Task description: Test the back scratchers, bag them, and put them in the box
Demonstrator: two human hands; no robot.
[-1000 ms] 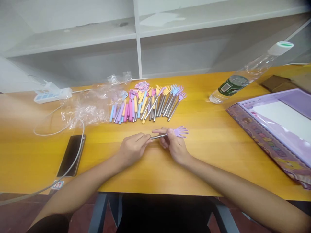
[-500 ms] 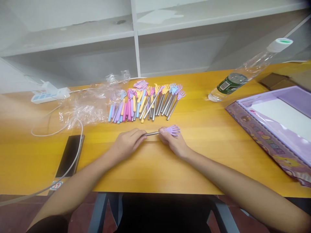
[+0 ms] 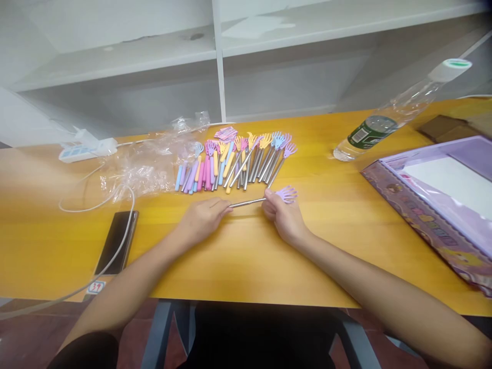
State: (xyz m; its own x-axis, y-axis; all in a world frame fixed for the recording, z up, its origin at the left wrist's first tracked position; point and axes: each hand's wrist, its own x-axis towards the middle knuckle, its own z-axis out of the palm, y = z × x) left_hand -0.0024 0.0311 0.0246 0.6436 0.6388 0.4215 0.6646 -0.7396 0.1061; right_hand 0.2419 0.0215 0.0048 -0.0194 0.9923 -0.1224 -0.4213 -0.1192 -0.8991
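Note:
A back scratcher with a thin metal rod and a purple claw head (image 3: 287,195) spans the space between my hands, over the near part of the table. My left hand (image 3: 205,218) is closed on the end of its rod. Just below the claw, my right hand (image 3: 283,215) grips the same scratcher. Beyond them lies a row of several similar scratchers (image 3: 265,159) with yellow, blue, pink and purple heads. Colored handles (image 3: 203,174) make up the left part of that row. Small pink cards (image 3: 226,134) lie behind it.
Crumpled clear plastic (image 3: 142,169) and a white power strip (image 3: 88,149) lie left. A cable loops over a phone (image 3: 117,243). A water bottle (image 3: 371,134) leans at the right, near a purple box (image 3: 423,220). Shelving (image 3: 219,66) stands behind.
My right hand has moved right and slightly up with the claw head. More of the metal rod now shows between my hands. The whole view has shifted slightly.

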